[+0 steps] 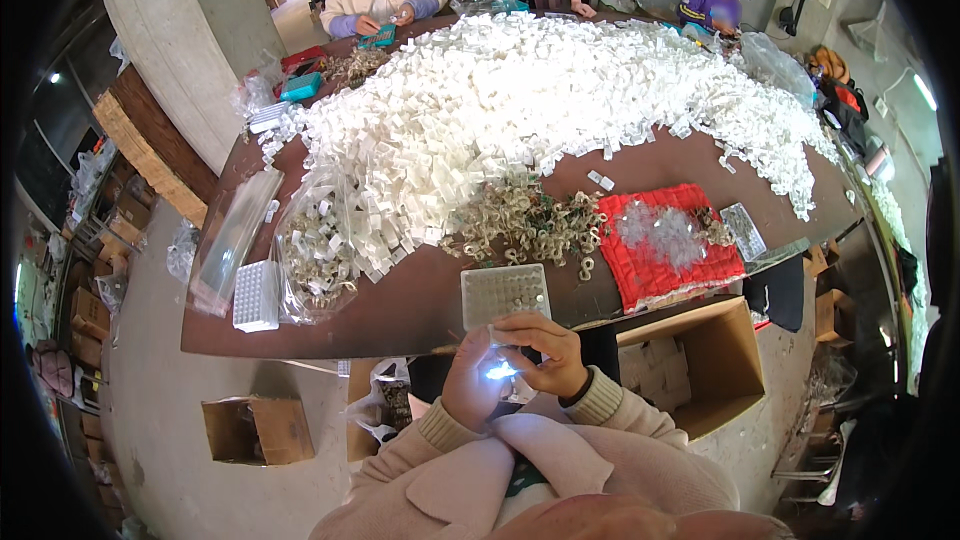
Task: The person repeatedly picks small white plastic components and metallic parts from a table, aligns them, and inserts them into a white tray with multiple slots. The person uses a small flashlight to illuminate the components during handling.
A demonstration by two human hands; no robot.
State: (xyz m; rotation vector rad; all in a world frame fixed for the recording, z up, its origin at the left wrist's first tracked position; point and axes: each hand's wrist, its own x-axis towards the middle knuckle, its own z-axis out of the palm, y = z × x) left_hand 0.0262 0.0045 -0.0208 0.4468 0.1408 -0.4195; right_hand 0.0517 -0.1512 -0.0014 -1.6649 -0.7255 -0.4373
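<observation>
At near desk [400, 315] edge: my left hand [472, 385] and right hand [548, 355] pinch one small white piece [500, 372] together. I'd keep fingertip grip steady, beside the gridded tray [505, 293].

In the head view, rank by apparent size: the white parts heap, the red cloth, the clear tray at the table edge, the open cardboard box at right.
1. White parts heap
2. Cardboard box, though it sits nearer the camera
3. Red cloth
4. Clear tray

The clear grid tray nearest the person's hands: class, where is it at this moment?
In the head view, the clear grid tray lies at the table's near edge, centre, just above both hands, below the pile of curled metal pieces.
</observation>
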